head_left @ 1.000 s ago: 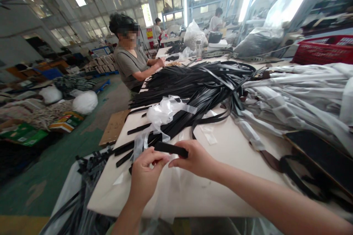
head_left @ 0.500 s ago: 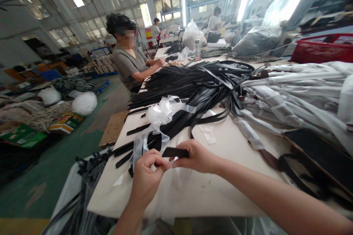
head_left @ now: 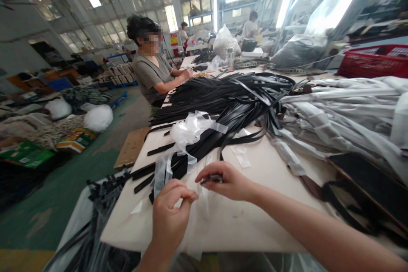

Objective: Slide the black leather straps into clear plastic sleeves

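Note:
My right hand (head_left: 225, 180) is curled round a short dark piece of black strap (head_left: 213, 178), turned nearly edge-on; part of it is hidden by the fingers. Close by on the left, my left hand (head_left: 172, 208) has thumb and forefinger pinched together, apparently on clear plastic film (head_left: 193, 236) that hangs down over the table's front edge. A small gap separates the two hands. Just beyond them lies a crumpled clear plastic wrap (head_left: 188, 129), draped across a pile of long black straps (head_left: 236, 110).
White-wrapped straps (head_left: 334, 114) heap up on the right of the white table (head_left: 261, 216), beside a dark board (head_left: 369, 187) and a red basket (head_left: 372, 61). More black straps (head_left: 92, 225) hang at the lower left. A co-worker (head_left: 153, 68) stands at the far left side.
The black strap piece has turned from showing its flat face to nearly edge-on. Its end has come away from my left fingers, and my right fingers have spread slightly. The view has shifted a little.

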Motion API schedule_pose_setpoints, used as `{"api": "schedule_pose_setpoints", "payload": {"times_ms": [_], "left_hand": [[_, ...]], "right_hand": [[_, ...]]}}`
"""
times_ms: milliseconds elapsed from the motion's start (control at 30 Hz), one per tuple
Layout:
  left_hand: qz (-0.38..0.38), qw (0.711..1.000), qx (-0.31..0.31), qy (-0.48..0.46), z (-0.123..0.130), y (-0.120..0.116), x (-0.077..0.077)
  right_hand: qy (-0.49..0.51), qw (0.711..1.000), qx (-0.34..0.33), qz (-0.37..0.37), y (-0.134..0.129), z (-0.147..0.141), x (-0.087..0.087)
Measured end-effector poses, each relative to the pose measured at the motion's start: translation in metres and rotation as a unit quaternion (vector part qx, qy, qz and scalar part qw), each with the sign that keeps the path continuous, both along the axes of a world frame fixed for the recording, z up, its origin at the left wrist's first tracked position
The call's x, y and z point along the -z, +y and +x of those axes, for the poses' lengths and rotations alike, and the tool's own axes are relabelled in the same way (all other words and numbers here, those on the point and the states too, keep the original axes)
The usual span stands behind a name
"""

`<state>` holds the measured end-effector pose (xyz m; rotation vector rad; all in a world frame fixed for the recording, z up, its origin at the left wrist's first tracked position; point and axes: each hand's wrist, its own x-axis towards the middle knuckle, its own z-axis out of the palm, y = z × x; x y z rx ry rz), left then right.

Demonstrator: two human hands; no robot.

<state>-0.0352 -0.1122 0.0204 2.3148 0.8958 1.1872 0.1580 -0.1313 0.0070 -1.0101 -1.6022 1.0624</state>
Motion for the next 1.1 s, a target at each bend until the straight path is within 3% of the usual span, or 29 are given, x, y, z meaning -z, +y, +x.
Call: {"api": "schedule_pose_setpoints", "payload": {"times_ms": [167, 367, 600, 800, 1000, 1100], "left_hand": [[0.111, 0.990, 0.084, -0.033, -0.005, 0.000, 0.003], [0.089, 0.988, 0.129, 0.002, -0.003, 0.002, -0.001], [0.046, 0.992, 0.122, -0.001, 0.003, 0.004, 0.005], [0.046, 0.993, 0.110, 0.004, 0.005, 0.006, 0.008], [0.048, 0.993, 0.108, 0.006, 0.007, 0.007, 0.005], [0.046, 0.995, 0.090, 0.000, 0.007, 0.009, 0.004]], "right_hand": [[-0.022, 0.995, -0.003, 0.098, -0.001, -0.002, -0.010], [-0.051, 0.981, -0.049, 0.180, -0.004, 0.001, -0.016], [-0.206, 0.948, -0.064, 0.233, -0.007, 0.006, -0.011], [-0.310, 0.915, -0.039, 0.256, -0.011, 0.007, -0.012], [-0.350, 0.898, -0.029, 0.264, -0.013, 0.002, -0.011], [-0.317, 0.912, -0.008, 0.260, -0.010, 0.003, -0.010]]}}
